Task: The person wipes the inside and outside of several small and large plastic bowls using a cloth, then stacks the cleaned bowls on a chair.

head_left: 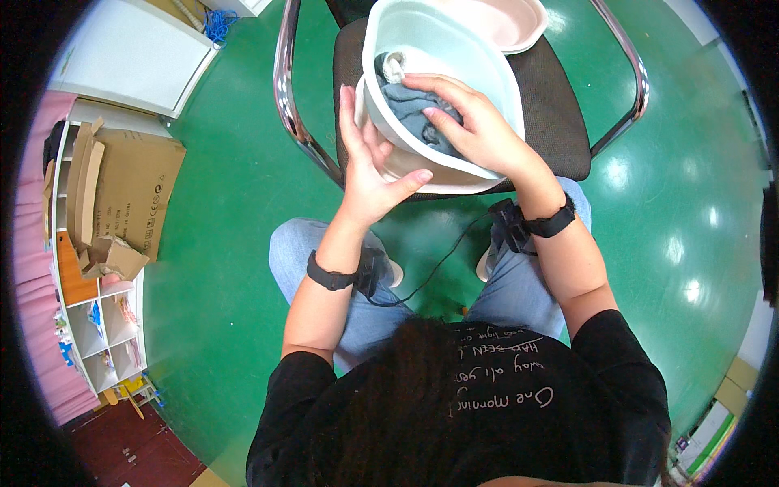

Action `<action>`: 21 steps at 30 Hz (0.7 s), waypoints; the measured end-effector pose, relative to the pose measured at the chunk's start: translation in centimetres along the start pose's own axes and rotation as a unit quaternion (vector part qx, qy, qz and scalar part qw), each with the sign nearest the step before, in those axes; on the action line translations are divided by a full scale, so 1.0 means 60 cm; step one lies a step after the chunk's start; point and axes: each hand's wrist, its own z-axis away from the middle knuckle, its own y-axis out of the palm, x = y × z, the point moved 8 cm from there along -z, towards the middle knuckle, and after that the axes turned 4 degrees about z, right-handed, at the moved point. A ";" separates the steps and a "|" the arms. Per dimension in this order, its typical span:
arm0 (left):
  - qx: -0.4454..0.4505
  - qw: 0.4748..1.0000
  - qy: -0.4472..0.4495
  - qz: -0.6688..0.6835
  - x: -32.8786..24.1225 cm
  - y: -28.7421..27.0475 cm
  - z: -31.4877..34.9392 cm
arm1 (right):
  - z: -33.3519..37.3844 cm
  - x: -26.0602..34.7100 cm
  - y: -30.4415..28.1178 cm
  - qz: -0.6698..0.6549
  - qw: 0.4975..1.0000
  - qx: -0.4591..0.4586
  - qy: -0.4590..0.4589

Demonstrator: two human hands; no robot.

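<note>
A pale blue basin [442, 45] is tilted toward me above the dark seat of a chair. Inside it lies a crumpled blue-grey cloth [406, 101] with a small whitish bunched piece [394, 66] at its upper end. My left hand [369, 174] cups the basin's near left outer side, thumb apart from the fingers. My right hand [479, 126] reaches over the rim and grips the cloth, its thumb and forefinger showing on top; the other fingers are mostly hidden. A whitish lower basin [454, 180] shows beneath the blue one.
Behind on the chair seat [556, 122] sits a pale pink basin [519, 24]. Chrome armrests [292, 105] curve up on both sides. To the left stand an opened cardboard box [134, 191] and a white shelf [122, 325]. A black cable [442, 264] runs between my wrist straps.
</note>
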 end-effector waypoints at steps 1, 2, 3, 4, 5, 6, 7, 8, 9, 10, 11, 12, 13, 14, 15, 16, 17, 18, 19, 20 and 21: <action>-0.008 1.000 0.014 0.000 0.010 -0.006 0.001 | -0.001 0.007 0.003 -0.017 1.000 0.019 -0.014; -0.008 1.000 0.013 0.000 0.018 -0.010 0.006 | -0.001 0.012 0.007 -0.033 0.998 0.037 -0.028; -0.015 1.000 -0.015 0.002 0.032 -0.018 0.010 | 0.000 0.017 0.011 -0.030 0.998 0.043 -0.046; -0.022 0.999 -0.043 0.004 0.042 -0.023 0.012 | 0.002 0.021 0.016 -0.025 0.996 0.060 -0.053; -0.028 0.999 -0.034 0.027 0.041 -0.029 0.010 | 0.003 0.024 0.019 -0.032 0.996 0.063 -0.052; -0.034 0.999 -0.025 0.014 0.038 -0.035 0.009 | 0.003 0.027 0.022 -0.039 0.996 0.066 -0.050; -0.039 0.999 -0.023 0.023 0.028 -0.031 0.005 | 0.004 0.029 0.022 -0.038 0.996 0.065 -0.050; -0.044 0.998 -0.022 0.032 0.017 -0.025 0.001 | 0.004 0.033 0.019 -0.046 0.996 0.054 -0.057; -0.043 0.998 -0.022 0.033 0.015 -0.021 -0.001 | 0.005 0.037 0.016 -0.055 0.995 0.043 -0.065; -0.052 0.998 -0.023 0.036 0.013 -0.021 -0.002 | 0.005 0.039 0.016 -0.055 0.995 0.042 -0.065; -0.060 0.997 -0.024 0.040 0.013 -0.022 -0.002 | 0.005 0.043 0.015 -0.068 0.994 0.040 -0.071; -0.060 0.997 -0.024 0.040 0.014 -0.024 -0.002 | 0.005 0.046 0.015 -0.081 0.993 0.037 -0.076; -0.066 0.998 -0.010 0.016 0.013 -0.028 -0.003 | 0.006 0.046 0.016 -0.081 0.993 0.038 -0.076; -0.072 0.997 0.004 -0.007 0.011 -0.032 -0.002 | 0.006 0.048 0.017 -0.086 0.992 0.039 -0.079; -0.072 0.997 0.004 -0.007 0.011 -0.033 0.000 | 0.006 0.049 0.018 -0.090 0.992 0.040 -0.081; -0.092 0.996 -0.013 -0.012 0.016 -0.040 0.002 | 0.005 0.049 0.018 -0.090 0.992 0.040 -0.081; -0.113 0.993 -0.030 -0.017 0.022 -0.045 0.004 | 0.005 0.051 0.016 -0.083 0.992 0.036 -0.087; -0.113 0.993 -0.030 -0.017 0.026 -0.047 0.005 | 0.004 0.053 0.014 -0.076 0.992 0.032 -0.093; -0.122 0.992 -0.029 -0.005 0.028 -0.051 0.006 | 0.003 0.056 0.014 -0.077 0.992 0.033 -0.094; -0.132 0.991 -0.027 0.006 0.028 -0.055 0.006 | 0.002 0.062 0.013 -0.067 0.992 0.033 -0.102; -0.132 0.991 -0.027 0.006 0.027 -0.055 0.008 | 0.001 0.066 0.014 -0.056 0.992 0.032 -0.111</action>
